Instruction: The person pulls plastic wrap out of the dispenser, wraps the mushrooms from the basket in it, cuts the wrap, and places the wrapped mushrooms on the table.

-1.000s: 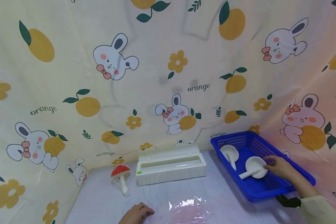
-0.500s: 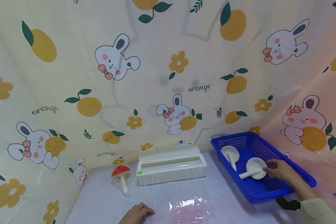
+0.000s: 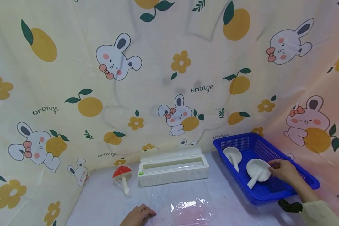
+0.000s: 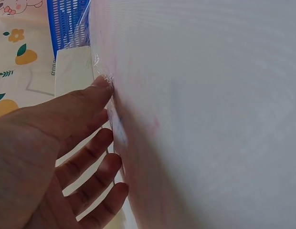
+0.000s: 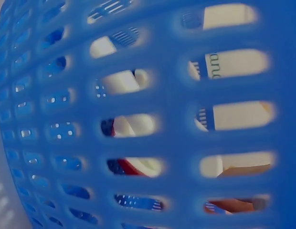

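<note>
In the head view my right hand (image 3: 283,171) reaches into a blue plastic basket (image 3: 254,199). It pinches the cap edge of a toy mushroom (image 3: 258,169), its white underside and stem facing me. A second toy mushroom (image 3: 232,155) leans inside the basket's left part, also white side out. My left hand (image 3: 138,216) rests with its fingertips on the table, at the left edge of a sheet of clear cling film (image 3: 192,210). In the left wrist view the fingers of this hand (image 4: 67,157) are spread and lightly bent, holding nothing.
A white cling film box (image 3: 173,175) with its lid up stands at the back middle, film running from it toward me. Left of it lies a red-capped toy mushroom (image 3: 122,177) wrapped in film. The basket wall (image 5: 172,143) fills the right wrist view. A patterned cloth hangs behind.
The mushroom at my right hand has turned, its stem swinging from pointing left to pointing toward the front. My left hand stays where it was.
</note>
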Demonstrator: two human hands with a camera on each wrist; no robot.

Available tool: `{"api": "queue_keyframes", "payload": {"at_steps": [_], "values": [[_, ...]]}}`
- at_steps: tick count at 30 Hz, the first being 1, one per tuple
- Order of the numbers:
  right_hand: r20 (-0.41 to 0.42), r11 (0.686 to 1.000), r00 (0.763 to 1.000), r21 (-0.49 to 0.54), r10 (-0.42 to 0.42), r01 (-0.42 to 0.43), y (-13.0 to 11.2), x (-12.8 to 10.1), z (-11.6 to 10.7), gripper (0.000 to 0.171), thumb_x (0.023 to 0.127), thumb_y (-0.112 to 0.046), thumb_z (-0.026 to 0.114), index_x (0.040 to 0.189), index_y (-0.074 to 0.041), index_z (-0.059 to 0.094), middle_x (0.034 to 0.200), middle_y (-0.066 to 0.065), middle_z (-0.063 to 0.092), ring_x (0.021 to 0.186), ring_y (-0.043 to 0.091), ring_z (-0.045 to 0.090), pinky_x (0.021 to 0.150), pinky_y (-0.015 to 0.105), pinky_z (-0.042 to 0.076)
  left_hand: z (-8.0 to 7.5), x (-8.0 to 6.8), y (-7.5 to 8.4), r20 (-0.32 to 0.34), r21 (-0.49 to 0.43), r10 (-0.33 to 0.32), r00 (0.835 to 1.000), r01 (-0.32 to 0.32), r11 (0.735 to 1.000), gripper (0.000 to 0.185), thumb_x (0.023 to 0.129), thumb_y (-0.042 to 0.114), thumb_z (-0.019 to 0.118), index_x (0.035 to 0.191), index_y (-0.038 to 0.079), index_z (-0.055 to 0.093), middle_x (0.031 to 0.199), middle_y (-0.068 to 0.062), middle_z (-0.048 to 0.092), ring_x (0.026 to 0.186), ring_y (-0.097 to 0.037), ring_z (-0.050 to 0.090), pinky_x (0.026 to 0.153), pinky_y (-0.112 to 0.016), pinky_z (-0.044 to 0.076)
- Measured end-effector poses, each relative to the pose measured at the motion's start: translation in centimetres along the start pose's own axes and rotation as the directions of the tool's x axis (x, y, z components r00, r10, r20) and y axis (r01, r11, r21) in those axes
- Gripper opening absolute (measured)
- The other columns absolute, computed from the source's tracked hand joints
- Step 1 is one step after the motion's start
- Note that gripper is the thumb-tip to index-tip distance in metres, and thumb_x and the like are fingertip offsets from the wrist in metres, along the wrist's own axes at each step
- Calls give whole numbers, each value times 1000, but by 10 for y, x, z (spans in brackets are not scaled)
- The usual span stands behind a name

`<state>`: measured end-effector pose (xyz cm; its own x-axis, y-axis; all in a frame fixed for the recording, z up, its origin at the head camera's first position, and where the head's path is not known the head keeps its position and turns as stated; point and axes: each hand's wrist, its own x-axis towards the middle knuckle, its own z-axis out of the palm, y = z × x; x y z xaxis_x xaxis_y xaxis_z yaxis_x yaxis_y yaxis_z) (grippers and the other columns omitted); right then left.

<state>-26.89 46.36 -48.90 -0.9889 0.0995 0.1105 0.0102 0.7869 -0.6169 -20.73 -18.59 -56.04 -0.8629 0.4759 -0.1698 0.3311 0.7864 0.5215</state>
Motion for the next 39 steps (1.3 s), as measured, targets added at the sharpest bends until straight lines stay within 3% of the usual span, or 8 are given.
{"api": "queue_keyframes", "payload": {"at_steps": [10, 18, 25, 31, 39], "values": [[-75, 992, 997, 123, 0, 9, -6, -3, -12, 39, 104, -11, 67, 121, 24, 61, 97, 30, 74, 76, 27, 76, 63, 33, 62, 1, 2, -5, -5, 14, 17, 1000, -17, 1000, 41, 89, 48, 86, 121, 27, 74, 108, 12, 60, 92, -7, 53, 91, -36, 57], [-117, 976, 993, 216, 3, 22, -29, -5, -20, 44, 108, -14, 65, 128, 24, 58, 112, 41, 69, 80, 32, 79, 66, 31, 64, -1, 1, -4, -5, 10, 13, 1000, -13, 1000, 43, 88, 50, 87, 122, 27, 73, 109, 13, 60, 91, -7, 52, 90, -36, 57], [-293, 971, 956, 235, 33, 39, -47, -7, -29, 36, 104, -8, 68, 122, 23, 62, 107, 41, 70, 67, 14, 74, 59, 21, 60, 0, 2, -5, -2, 7, 25, 1000, -25, 1000, 42, 89, 49, 87, 122, 28, 73, 108, 13, 60, 90, -6, 52, 89, -34, 57], [-249, 945, 968, 318, 6, 76, -58, -9, -27, 37, 105, -6, 67, 125, 24, 59, 107, 37, 71, 69, 4, 72, 63, 24, 62, 0, 0, -3, 13, -3, 15, 1000, -15, 1000, 39, 91, 46, 86, 121, 25, 74, 107, 11, 60, 90, -7, 52, 87, -34, 56], [-174, 930, 984, 359, -20, 82, -91, -14, -8, 42, 108, -12, 65, 133, 20, 58, 121, 39, 66, 80, 8, 75, 70, 27, 64, -1, 0, 2, 5, 11, 6, 1000, -6, 1000, 42, 89, 50, 86, 122, 27, 73, 108, 12, 60, 90, -7, 52, 89, -35, 57]]}}
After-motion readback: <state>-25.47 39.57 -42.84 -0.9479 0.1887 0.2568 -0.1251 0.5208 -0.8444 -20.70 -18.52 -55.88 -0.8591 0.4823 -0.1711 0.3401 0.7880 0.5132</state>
